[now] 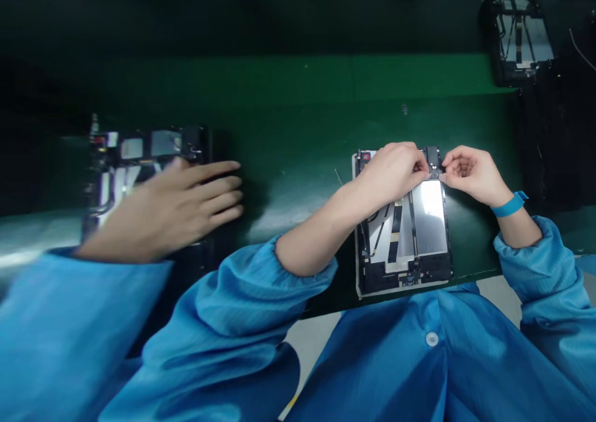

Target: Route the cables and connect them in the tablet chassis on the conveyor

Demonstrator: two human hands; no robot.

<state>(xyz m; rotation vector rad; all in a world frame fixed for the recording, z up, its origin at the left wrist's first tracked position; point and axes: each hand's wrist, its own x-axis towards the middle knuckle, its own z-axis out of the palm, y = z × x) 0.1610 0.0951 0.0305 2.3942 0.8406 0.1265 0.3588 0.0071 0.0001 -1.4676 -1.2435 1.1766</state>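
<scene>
An opened tablet [431,220] lies on the green bench in front of me, with its metal plates, dark flat cables and circuit parts exposed. My left hand [395,169] reaches across its upper part, with fingers and thumb pinched near the top right corner. A small round part [434,175] shows beside those fingertips. From the right, my right hand [472,172] meets the tablet's upper right edge with its fingers curled and closed toward the thumb. What either pinch holds is too small to make out. A blue band [511,205] circles my right wrist.
To the left, a co-worker's hand [181,202], blurred, is over another opened tablet [165,143]. A further opened tablet [524,37] sits at the far upper right, above dark stacked items [559,130]. The green bench [298,136] has its front edge close to my body.
</scene>
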